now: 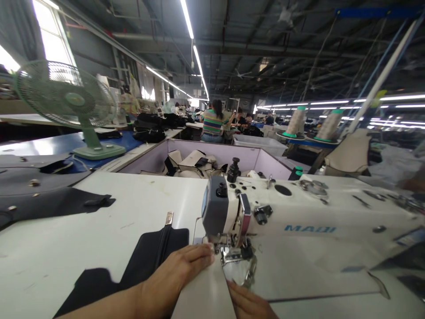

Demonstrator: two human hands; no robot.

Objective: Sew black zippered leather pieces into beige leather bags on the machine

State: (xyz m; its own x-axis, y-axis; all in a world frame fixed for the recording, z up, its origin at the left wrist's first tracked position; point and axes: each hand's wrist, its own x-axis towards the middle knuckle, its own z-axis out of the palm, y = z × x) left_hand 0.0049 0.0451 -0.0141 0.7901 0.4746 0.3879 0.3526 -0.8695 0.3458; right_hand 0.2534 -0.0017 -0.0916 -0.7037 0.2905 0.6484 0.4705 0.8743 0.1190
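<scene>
A pale beige panel [206,294], smooth like leather or coated fabric, runs up to the needle area of a white sewing machine [308,226]. On top of it my left hand [181,270] lies flat, fingers stretched toward the presser foot [231,254]. At the panel's right edge my right hand [250,303] has hold of the border; its thumb is hidden. Just right of the foot sits a metal guide [249,272]. Under my left forearm lies a dark piece [142,257] with a strap [163,243] ending in a metal tip [169,217].
Dark pieces with metal studs [66,199] lie on the left of the white table [133,190]. Behind stand a green fan [88,133] and a lilac-walled bin [212,148] of beige and black pieces. Thread cones [296,122] stand right; a person [213,122] is farther back.
</scene>
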